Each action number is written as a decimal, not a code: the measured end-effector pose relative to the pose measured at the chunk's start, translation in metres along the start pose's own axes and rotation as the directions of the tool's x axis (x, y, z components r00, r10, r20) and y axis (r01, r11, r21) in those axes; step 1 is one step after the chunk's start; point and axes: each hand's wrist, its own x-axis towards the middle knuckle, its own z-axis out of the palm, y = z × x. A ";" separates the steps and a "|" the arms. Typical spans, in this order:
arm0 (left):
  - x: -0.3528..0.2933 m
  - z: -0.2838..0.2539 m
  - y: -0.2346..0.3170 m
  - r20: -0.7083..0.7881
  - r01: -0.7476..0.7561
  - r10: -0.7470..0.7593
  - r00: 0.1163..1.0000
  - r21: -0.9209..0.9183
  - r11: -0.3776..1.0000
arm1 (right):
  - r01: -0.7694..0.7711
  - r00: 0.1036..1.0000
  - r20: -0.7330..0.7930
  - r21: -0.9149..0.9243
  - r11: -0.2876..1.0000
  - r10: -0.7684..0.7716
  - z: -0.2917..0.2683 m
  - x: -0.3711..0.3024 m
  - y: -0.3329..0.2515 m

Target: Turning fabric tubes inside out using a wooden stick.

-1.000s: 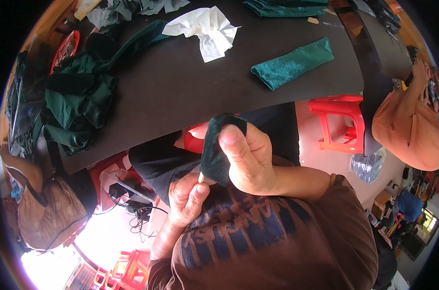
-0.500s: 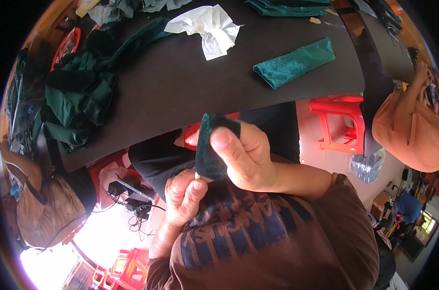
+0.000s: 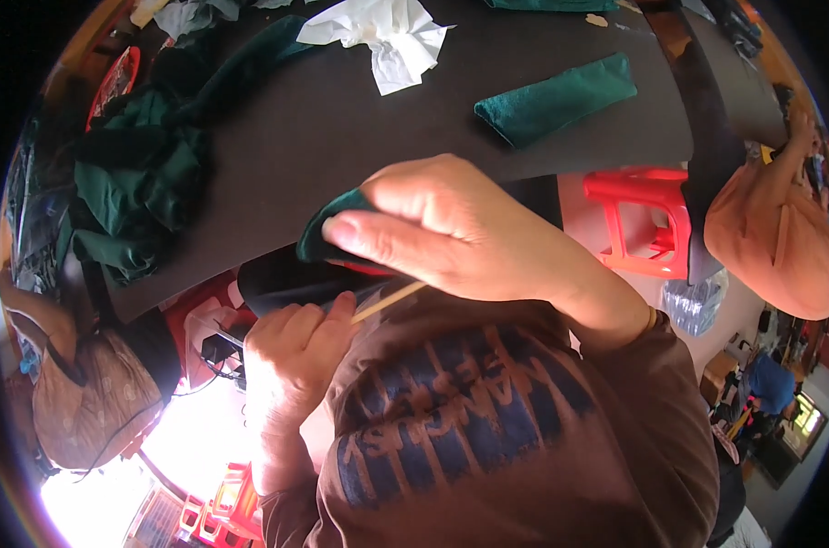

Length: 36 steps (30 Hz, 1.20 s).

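My right hand (image 3: 451,233) is closed on a small dark green velvet piece (image 3: 319,233), the thumb pressed flat over it. Below it, my left hand (image 3: 291,352) grips a thin wooden stick (image 3: 389,302) that slants up to the right and passes under my right hand; its far end is hidden. Both hands are in front of my chest, near the table's front edge. Further off on the table lies a flat, folded green velvet strip (image 3: 560,99), apart from both hands.
A dark table (image 3: 277,164) spans the far side. On it are crumpled white tissue (image 3: 391,41), a heap of green velvet (image 3: 140,173) at left and more green cloth (image 3: 551,4) at the back. A red stool (image 3: 638,224) stands right. Other people sit on both sides.
My right hand has risen and turned with the velvet piece, which now tilts left. My left hand has moved down and left, and a length of the stick now shows between the hands.
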 end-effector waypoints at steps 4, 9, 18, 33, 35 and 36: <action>0.007 -0.007 0.010 0.102 -0.151 0.147 0.984 0.031 0.988 | -0.094 0.958 0.281 0.097 0.991 0.064 0.006 0.000 0.008; 0.008 -0.008 0.008 -0.050 -0.234 0.230 0.972 -0.309 0.922 | -0.353 0.841 0.496 0.202 0.914 0.216 0.021 -0.002 0.017; -0.007 0.011 -0.002 -0.045 0.069 -0.142 0.989 -0.707 0.704 | -0.272 0.962 0.123 0.400 0.875 0.243 0.019 -0.031 0.025; -0.008 0.015 0.013 0.114 0.263 -0.288 0.951 -0.791 0.553 | 0.251 0.947 -0.250 0.171 0.953 -0.204 0.025 -0.029 0.007; -0.011 0.016 0.014 0.091 0.259 -0.314 0.945 -0.794 0.550 | 0.319 0.924 -0.231 0.032 0.947 -0.304 0.028 -0.030 0.013; -0.011 0.017 0.014 0.091 0.259 -0.314 0.945 -0.794 0.550 | 0.384 0.896 -0.198 -0.106 0.917 -0.397 0.030 -0.031 0.015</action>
